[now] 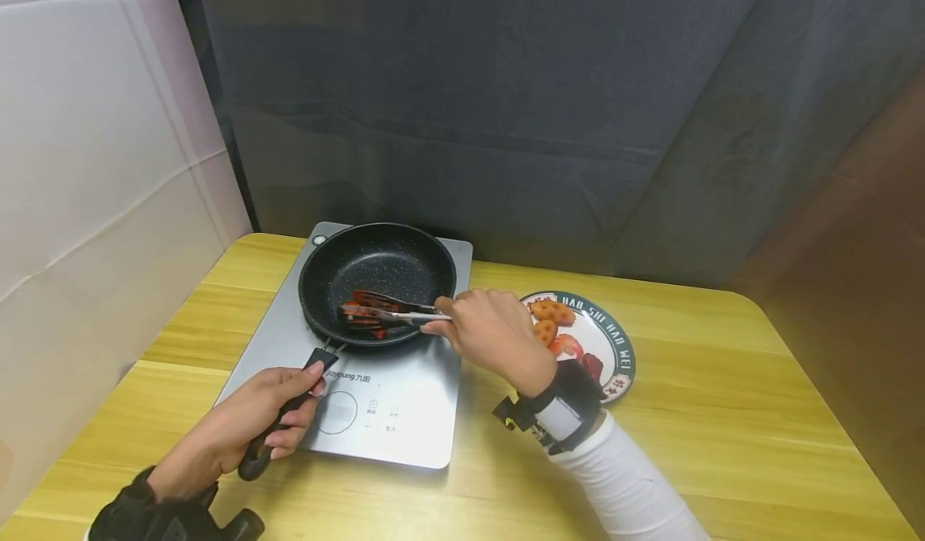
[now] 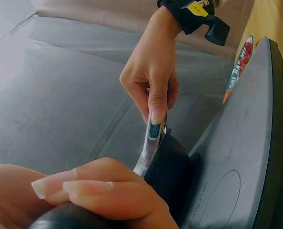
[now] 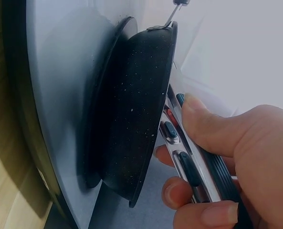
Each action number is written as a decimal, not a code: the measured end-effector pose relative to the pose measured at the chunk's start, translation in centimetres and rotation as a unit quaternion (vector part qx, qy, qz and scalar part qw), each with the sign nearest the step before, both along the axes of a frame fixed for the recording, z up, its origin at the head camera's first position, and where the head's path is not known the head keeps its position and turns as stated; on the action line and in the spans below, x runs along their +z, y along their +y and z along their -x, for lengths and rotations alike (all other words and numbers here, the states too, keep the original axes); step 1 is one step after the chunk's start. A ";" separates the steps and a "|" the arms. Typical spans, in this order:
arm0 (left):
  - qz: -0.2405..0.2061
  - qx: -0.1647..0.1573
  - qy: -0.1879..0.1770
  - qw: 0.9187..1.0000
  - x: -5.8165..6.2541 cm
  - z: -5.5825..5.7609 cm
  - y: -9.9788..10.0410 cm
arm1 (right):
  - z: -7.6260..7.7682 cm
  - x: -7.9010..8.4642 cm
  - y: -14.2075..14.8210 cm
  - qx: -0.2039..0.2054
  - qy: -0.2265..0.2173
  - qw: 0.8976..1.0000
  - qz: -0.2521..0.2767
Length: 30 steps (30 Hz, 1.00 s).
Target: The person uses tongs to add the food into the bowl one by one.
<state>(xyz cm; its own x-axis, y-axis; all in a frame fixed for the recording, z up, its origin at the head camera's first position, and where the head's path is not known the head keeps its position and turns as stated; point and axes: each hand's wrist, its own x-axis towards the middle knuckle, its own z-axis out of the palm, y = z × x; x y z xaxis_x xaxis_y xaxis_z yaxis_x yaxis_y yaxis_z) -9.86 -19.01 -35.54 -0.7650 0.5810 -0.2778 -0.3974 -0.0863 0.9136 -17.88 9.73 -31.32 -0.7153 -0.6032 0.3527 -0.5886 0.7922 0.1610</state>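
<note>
Your left hand (image 1: 278, 412) wraps its fingers round the smooth black handle (image 1: 254, 462) of the frying pan (image 1: 379, 266), the thumb lying along the top near the metal wire neck. Your right hand (image 1: 491, 332) grips a pair of tongs (image 1: 422, 317), bright metal arms set with ribbed dark green inserts, as the right wrist view shows; their dark, slotted heads reach down into the pan. The pan is round, with a shallow flared wall and a black coating flecked with pale specks, and it lies over the far half of the cooktop. At the tongs' heads, on the pan's near side, lies glossy red food (image 1: 359, 313); the heads partly hide it, so you cannot tell its full shape or whether it is pinched. The cooktop (image 1: 429, 421) is a flat silvery slab with rounded corners and a printed circle, set toward the tabletop's far left corner. To its right, near the far edge of the yellow wood-grain tabletop (image 1: 723, 412), a round white plate (image 1: 624, 352) with a dark green lettered rim bears browned, dimpled pieces (image 1: 552, 312), a smooth red slice (image 1: 567, 345) and a dark red piece (image 1: 592, 366). Dark, faintly creased cloth (image 1: 470, 124) hangs behind the far edge.
</note>
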 end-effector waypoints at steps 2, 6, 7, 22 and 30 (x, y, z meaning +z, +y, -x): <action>-0.002 -0.001 0.003 1.000 0.0 0.0 0.0 | 0.0 0.0 0.0 0.002 0.004 1.000 0.000; -0.004 -0.002 0.008 1.000 -0.1 0.0 0.0 | 0.0 0.0 0.0 0.001 0.002 1.000 -0.003; -0.003 -0.001 0.007 1.000 -0.1 0.0 0.0 | -0.1 0.0 -0.1 0.001 -0.001 1.000 -0.003; 0.009 0.005 0.004 1.000 0.1 0.0 -0.1 | -0.1 -0.1 0.1 -0.004 -0.018 1.000 0.006; 0.005 0.008 -0.003 1.000 0.0 0.0 -0.1 | -0.2 -0.2 0.3 -0.006 -0.019 1.000 0.020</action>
